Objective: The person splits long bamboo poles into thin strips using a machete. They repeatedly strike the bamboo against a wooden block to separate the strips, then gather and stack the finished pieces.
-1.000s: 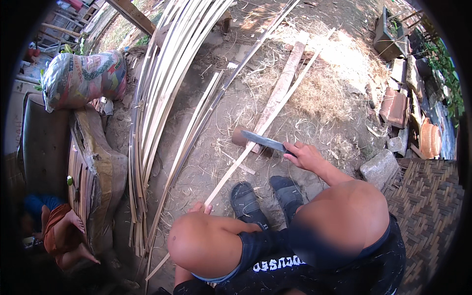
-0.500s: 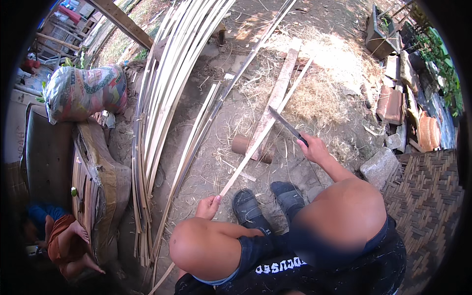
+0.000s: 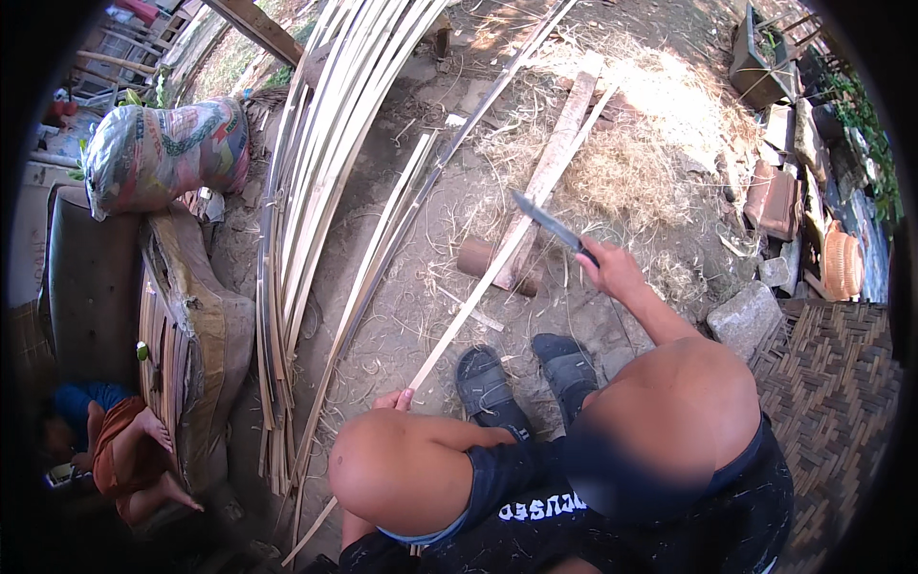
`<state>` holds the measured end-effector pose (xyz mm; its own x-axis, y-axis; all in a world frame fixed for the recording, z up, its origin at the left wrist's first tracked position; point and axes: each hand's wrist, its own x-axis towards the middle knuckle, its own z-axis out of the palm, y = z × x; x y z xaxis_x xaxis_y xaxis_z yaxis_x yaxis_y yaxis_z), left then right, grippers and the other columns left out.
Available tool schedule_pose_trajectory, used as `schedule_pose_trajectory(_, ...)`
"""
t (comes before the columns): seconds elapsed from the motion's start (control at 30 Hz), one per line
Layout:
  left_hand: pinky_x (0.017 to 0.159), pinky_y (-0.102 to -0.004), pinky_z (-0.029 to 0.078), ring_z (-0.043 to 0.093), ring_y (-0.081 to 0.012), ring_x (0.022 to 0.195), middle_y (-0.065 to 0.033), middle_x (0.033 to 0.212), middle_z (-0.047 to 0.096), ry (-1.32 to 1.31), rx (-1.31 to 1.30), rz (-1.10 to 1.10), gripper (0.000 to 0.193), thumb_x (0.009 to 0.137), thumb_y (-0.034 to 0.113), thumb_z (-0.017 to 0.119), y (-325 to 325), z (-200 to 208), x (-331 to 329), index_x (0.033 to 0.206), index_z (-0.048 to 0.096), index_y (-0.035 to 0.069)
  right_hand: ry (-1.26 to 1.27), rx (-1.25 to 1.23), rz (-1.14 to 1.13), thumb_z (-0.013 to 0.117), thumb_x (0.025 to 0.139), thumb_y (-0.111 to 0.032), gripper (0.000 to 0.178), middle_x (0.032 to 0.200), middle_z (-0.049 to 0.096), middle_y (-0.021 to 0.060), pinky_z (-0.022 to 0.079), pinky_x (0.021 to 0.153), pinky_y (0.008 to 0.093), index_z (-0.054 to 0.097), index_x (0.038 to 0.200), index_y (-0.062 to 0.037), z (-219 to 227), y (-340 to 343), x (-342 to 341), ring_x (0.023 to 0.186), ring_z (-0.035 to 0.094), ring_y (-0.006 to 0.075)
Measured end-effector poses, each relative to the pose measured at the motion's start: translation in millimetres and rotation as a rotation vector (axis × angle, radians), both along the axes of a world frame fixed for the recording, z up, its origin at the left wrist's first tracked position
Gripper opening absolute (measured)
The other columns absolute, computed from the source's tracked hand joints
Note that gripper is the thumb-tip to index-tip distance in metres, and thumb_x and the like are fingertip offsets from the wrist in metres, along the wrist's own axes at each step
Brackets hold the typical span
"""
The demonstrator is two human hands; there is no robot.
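Observation:
My left hand (image 3: 392,400), partly hidden behind my left knee, is closed on the near end of a long pale bamboo strip (image 3: 467,308). The strip slants away to the far right, over a flat wooden board (image 3: 564,129). My right hand (image 3: 615,271) grips the dark handle of a knife (image 3: 547,221). Its blade lies across the strip, the tip pointing to the far left; whether the edge touches the strip I cannot tell. A short round wooden piece (image 3: 475,256) lies crosswise under the board's near end.
Long bamboo strips (image 3: 330,163) lie in a bundle at the left. Fine shavings (image 3: 612,182) cover the ground beyond the knife. A stuffed sack (image 3: 163,158) and a seated person (image 3: 139,450) are at far left; a stone block (image 3: 746,318) and a woven mat (image 3: 832,402) at right.
My left hand has drawn back toward my left knee with the strip's end. The knife has turned a little flatter across the strip. The whole view has shifted slightly.

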<state>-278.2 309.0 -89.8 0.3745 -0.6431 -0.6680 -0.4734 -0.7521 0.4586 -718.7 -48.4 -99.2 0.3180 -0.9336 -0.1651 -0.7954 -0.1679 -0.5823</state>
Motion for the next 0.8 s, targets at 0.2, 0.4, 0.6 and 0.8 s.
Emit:
schedule_pose_trajectory(0.2,0.050,-0.0273,0.039,0.050,-0.0071,0.056,-0.0002,0.061,0.057,0.361,-0.168,0.085,0.043,0.103,0.037,0.057,-84,6,-43,0.082,0.070,0.003,-0.023,-0.078,0.321,0.058,0.099,-0.040,0.039,0.099,0.069,0.0249,0.056,0.070,0.0501,0.064,0.122,-0.0092,18,37,36,0.082,0.069,0.0440)
schedule_pose_trajectory(0.4,0.051,-0.0281,0.039,0.050,-0.0072,0.057,-0.0010,0.059,0.056,0.219,-0.198,-0.058,0.047,0.104,0.039,0.054,-42,-9,-23,0.081,0.069,0.001,0.069,-0.083,0.137,0.057,0.099,-0.042,0.040,0.099,0.070,0.0220,0.056,0.076,0.0503,0.064,0.125,-0.0125,23,-16,-8,0.084,0.069,0.0437)
schedule_pose_trajectory(0.6,0.051,-0.0316,0.039,0.049,-0.0094,0.054,-0.0019,0.058,0.054,0.049,-0.324,-0.119,0.048,0.104,0.039,0.054,-124,42,-59,0.081,0.068,0.000,0.042,-0.079,0.235,0.059,0.098,-0.041,0.042,0.099,0.070,0.0212,0.056,0.076,0.0516,0.063,0.129,-0.0124,28,3,23,0.085,0.069,0.0437)
schedule_pose_trajectory(0.8,0.053,-0.0343,0.044,0.055,-0.0144,0.055,-0.0056,0.061,0.061,-0.125,-0.042,-0.035,0.052,0.104,0.046,0.050,4,1,13,0.083,0.070,0.002,0.119,-0.213,0.206,0.059,0.097,-0.044,0.044,0.089,0.065,0.0190,0.056,0.065,0.0504,0.059,0.133,-0.0175,4,4,5,0.076,0.068,0.0402)
